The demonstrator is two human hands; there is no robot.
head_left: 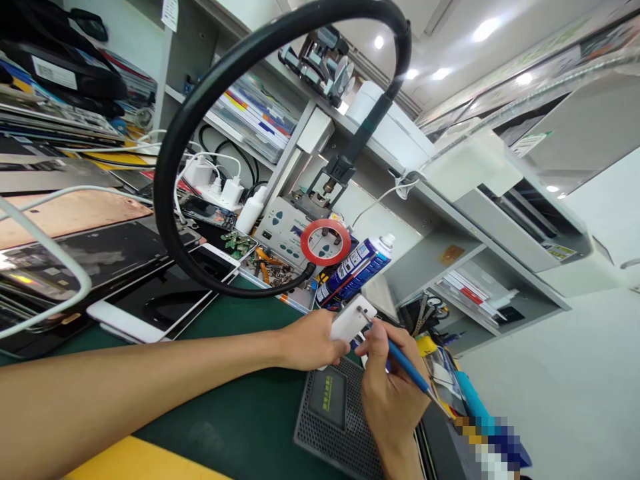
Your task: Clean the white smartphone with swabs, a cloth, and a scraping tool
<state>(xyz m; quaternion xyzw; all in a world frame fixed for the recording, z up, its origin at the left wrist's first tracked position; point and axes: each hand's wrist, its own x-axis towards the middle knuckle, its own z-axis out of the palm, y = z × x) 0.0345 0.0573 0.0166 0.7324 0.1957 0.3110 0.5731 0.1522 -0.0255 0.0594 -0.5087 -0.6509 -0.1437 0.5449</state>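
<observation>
My left hand (313, 340) is closed around a white phone (349, 321), or its back cover, tilted with its white back toward me. My right hand (395, 383) pinches a slim blue-handled tool (407, 367). The tool's thin tip meets the phone's upper end, by small dark openings like a camera hole. What kind of tip it has is too small to tell. Beneath both hands lies a dark perforated pad (360, 380) with a label panel, resting on the green mat (210, 427).
A thick black hose (167, 180) loops in front of a grey control box (280, 230). Red tape (345, 243) and a blue spray can (355, 270) stand behind the phone. White-framed tablets (165, 300) lie left. A yellow sheet (145, 463) is at the front.
</observation>
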